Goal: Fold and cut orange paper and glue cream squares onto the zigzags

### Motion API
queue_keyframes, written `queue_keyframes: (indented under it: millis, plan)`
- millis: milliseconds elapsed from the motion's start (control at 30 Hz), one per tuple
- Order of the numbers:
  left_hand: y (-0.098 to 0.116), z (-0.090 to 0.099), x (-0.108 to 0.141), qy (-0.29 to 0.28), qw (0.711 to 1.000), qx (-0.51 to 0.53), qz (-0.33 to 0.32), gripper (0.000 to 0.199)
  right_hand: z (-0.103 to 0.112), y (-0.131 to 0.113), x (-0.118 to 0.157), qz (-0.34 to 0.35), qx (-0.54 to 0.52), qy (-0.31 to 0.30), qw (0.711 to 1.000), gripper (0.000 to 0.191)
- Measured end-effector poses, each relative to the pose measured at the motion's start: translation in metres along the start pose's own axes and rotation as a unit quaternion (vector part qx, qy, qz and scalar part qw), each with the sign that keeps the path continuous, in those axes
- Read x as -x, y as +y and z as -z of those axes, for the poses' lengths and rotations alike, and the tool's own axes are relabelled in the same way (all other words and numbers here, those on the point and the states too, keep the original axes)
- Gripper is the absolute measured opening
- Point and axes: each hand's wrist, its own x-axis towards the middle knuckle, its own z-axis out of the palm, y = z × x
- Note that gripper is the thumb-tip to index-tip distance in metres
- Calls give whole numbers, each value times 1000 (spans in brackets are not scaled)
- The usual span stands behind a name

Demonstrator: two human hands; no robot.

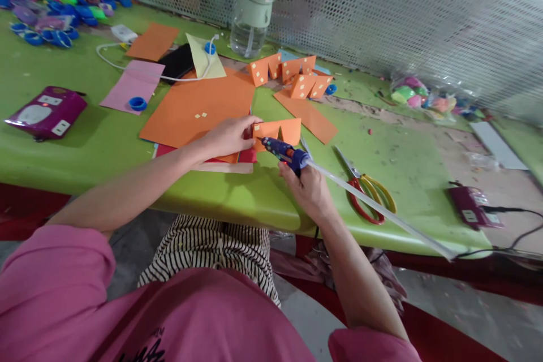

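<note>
My left hand pinches the left end of a folded orange paper piece that has a notch cut in it and a small pale square near its corner. In my right hand is a dark blue glue gun, its nozzle close to the paper's left part; whether it touches I cannot tell. A long translucent glue stick sticks out of the gun's back toward the lower right. Behind the paper stand several similar folded orange pieces dotted with pale squares. Under my left forearm lies a large orange sheet bearing two small pale squares.
Scissors with red and yellow handles lie right of my right hand. A water bottle stands at the back by the perforated panel. Purple power boxes sit at both sides. Blue caps, coloured paper and a cable lie leftward.
</note>
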Motion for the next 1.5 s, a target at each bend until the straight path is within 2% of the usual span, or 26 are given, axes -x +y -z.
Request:
queue_keyframes:
  millis: [300, 700, 1033, 1233, 1367, 1500]
  plan:
    - [1, 1, 0, 0, 1000, -6, 2, 47, 0, 0, 2, -1, 7, 2, 1000, 37]
    - [1, 0, 0, -6, 1000, -19, 5, 49, 1, -3, 1, -37, 0, -15, 999, 40]
    - [1, 0, 1, -6, 1000, -13, 5, 49, -1, -6, 1, -32, -25, 0, 999, 39]
    - [2, 5, 1, -3, 1000, -5, 8, 50, 16, -8, 12, -42, -24, 38, 998, 41]
    - [1, 15, 1, -24, 999, -27, -1, 56, 44, 21, 27, -51, 77, 129, 987, 46]
    - [2, 25, -3, -79, 995, -59, -21, 63, 78, 85, 41, -91, 181, 122, 972, 43]
